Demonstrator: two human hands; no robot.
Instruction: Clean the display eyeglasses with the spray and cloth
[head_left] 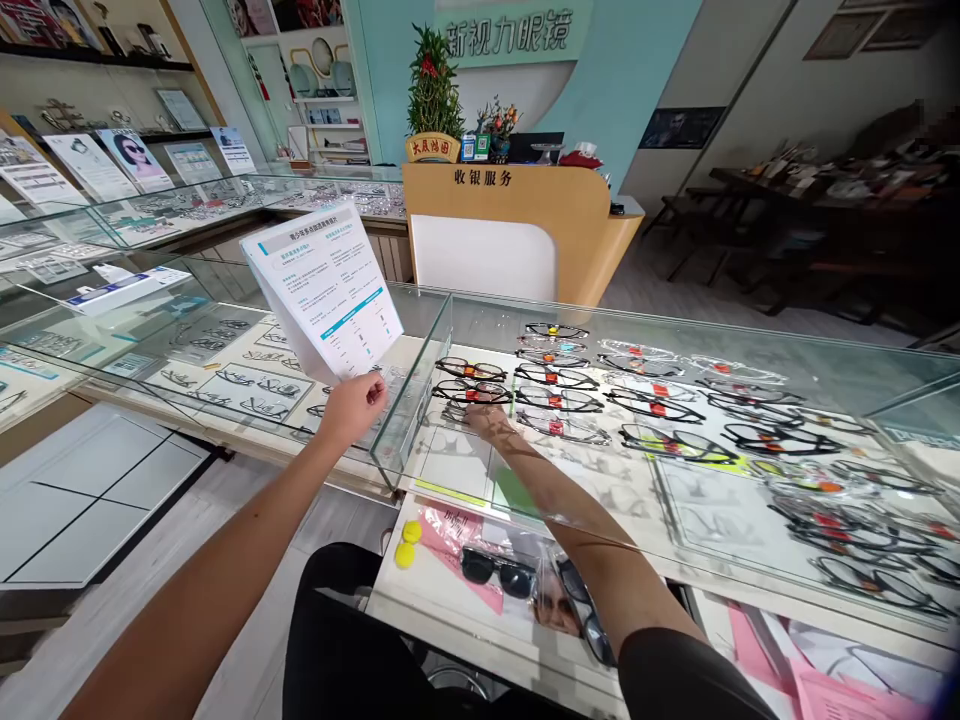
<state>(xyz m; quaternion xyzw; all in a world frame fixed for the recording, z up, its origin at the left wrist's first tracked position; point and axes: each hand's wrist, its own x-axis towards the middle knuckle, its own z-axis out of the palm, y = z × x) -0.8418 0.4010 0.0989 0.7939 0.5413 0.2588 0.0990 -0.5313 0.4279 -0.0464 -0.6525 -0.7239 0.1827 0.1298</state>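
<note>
My left hand (356, 408) is beside the lower edge of a printed card stand (326, 290) on the glass counter. Its fingers are curled in, and I see nothing between them. Through the open back of the display case, my right hand (489, 418) reaches in, seen through the glass top. Its fingertips are at a pair of black-framed eyeglasses (472, 393) at the near end of the left column, closed around the frame as far as I can see. Another dark pair of glasses (471, 370) lies just behind it. The frames partly hide the fingertips.
Several rows of eyeglasses (671, 443) fill the case to the right. Below is an open drawer (420, 610) with sunglasses (499, 573) and yellow round pieces (407, 545). A glass side panel (420, 390) stands between my arms. Beyond is a wooden reception desk (517, 200).
</note>
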